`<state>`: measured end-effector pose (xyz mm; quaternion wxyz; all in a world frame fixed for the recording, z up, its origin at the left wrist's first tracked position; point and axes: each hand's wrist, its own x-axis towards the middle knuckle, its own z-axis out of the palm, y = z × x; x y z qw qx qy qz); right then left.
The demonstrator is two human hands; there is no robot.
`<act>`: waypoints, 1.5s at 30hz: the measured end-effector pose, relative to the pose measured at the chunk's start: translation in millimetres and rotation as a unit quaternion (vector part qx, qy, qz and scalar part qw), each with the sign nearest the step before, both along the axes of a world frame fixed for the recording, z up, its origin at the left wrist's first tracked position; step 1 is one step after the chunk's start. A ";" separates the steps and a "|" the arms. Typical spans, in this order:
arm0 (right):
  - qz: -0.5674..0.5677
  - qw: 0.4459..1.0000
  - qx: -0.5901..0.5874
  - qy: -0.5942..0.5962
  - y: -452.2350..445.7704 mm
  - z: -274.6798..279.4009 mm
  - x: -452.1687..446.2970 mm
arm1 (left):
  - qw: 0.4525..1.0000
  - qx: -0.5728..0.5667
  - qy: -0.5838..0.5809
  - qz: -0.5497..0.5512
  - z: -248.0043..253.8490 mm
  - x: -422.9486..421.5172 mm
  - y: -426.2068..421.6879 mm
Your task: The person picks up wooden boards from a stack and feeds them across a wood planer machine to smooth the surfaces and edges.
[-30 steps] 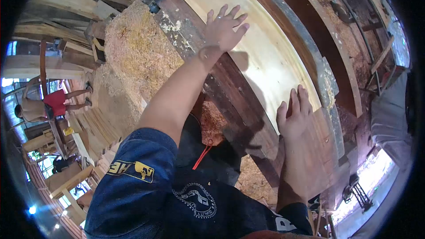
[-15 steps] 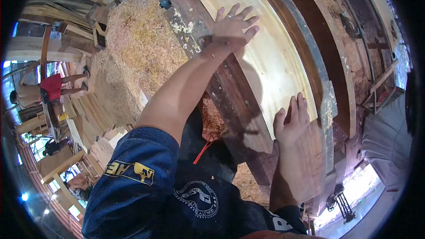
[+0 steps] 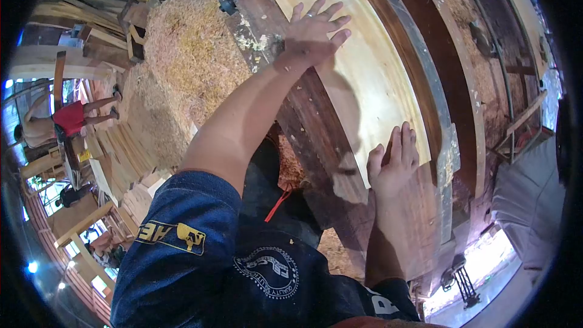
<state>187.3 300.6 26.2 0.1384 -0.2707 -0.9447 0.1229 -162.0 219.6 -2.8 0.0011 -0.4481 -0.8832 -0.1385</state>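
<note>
A long pale wooden board [image 3: 364,54] lies on a dark wooden machine bed or bench [image 3: 322,121], running from the upper middle down toward me. My left hand [image 3: 313,36] rests flat on its left part, fingers spread, a ring on one finger. Near the board's closer end is my right hand [image 3: 393,161], palm down, fingers stretched forward with the thumb apart. Neither hand grips anything. Shadows of my arms and head fall across the wood.
Along the board's right side runs a brown rail [image 3: 413,67]. A heap of wood shavings [image 3: 188,54] covers the floor at left. Stacked planks [image 3: 121,152] lie beyond. A person in red shorts [image 3: 70,118] stands at far left. A grey cover [image 3: 528,200] hangs at right.
Both hands and the board have shifted slightly up and left over the bench. The hands keep the same flat pose. The head view has moved a little.
</note>
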 end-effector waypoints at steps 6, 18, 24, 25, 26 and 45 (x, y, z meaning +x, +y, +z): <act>-0.002 1.000 -0.006 -0.007 0.1 0.3 -23.9 | 1.000 -0.001 0.024 -0.001 -2.9 -24.1 1.4; 0.001 1.000 0.000 0.001 0.9 -4.7 -77.9 | 0.998 -0.025 0.062 0.005 -5.4 -77.0 1.3; 0.005 1.000 -0.001 0.009 -1.1 -4.0 -108.0 | 0.997 -0.021 0.077 0.006 -13.6 -109.2 1.8; 0.006 1.000 -0.001 0.007 -1.1 -4.1 -114.3 | 0.997 -0.017 0.074 0.005 -14.4 -116.7 1.7; 0.007 1.000 0.000 0.005 -1.1 -4.1 -120.4 | 0.997 -0.012 0.071 0.004 -15.7 -122.8 1.0; 0.005 1.000 0.010 0.000 -9.1 -18.6 -269.0 | 0.999 0.006 0.043 -0.004 -1.7 -261.8 -6.5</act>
